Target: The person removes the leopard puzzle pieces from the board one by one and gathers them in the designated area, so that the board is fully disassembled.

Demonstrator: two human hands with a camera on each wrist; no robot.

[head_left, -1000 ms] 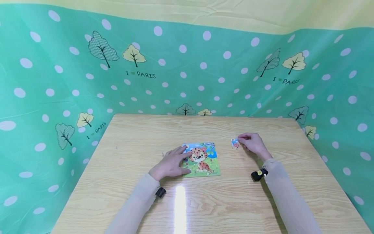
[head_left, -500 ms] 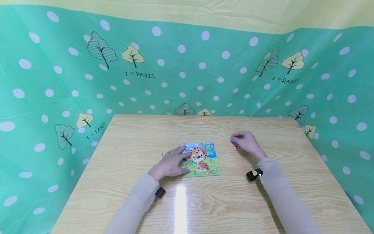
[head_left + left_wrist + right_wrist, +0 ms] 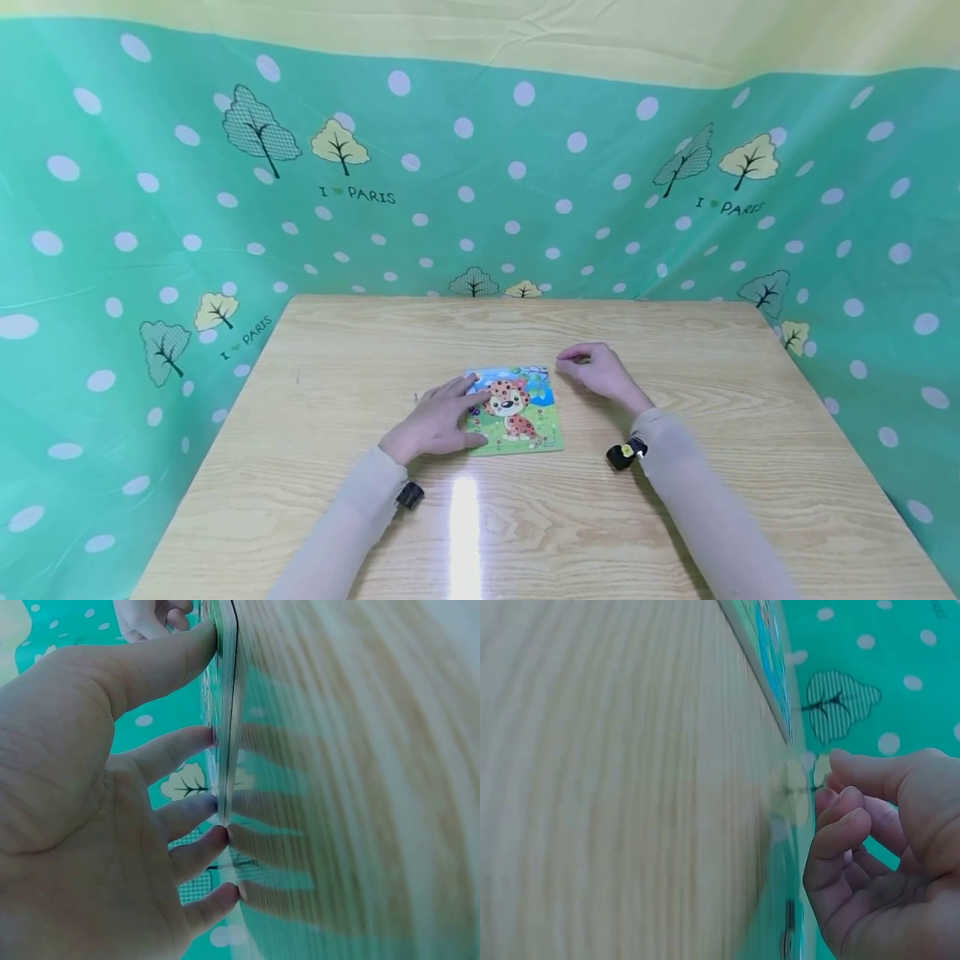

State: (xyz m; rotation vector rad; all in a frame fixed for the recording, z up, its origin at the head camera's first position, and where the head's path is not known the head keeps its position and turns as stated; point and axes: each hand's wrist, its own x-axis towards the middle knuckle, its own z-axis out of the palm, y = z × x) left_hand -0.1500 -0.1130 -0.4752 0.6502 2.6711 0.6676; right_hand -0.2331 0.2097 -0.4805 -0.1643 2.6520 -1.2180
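Note:
A square puzzle board [image 3: 551, 429] with a cartoon leopard on green grass and blue sky lies flat on the table. My left hand [image 3: 433, 423] is spread over its left part, thumb at the near side. In the left wrist view, the straight fingers rest along the board's edge [image 3: 226, 712]. Just past the board's upper right corner hovers my right hand [image 3: 600, 375], fingers loosely curled and thumb near the index finger. Nothing shows between those fingers in the right wrist view. Low in that view, a thin dark-edged piece [image 3: 788, 930] lies beside the hand.
The wooden table [image 3: 675, 517] carries a bright light reflection in front of the board. A green dotted cloth [image 3: 420, 250] with printed trees hangs behind and at both sides. Black wrist devices sit at both cuffs, the right one [image 3: 622, 455] close over the table.
My right hand has moved left, from the small picture piece at the right towards the board's upper right corner. That piece is now hidden in the head view. The left hand stays put.

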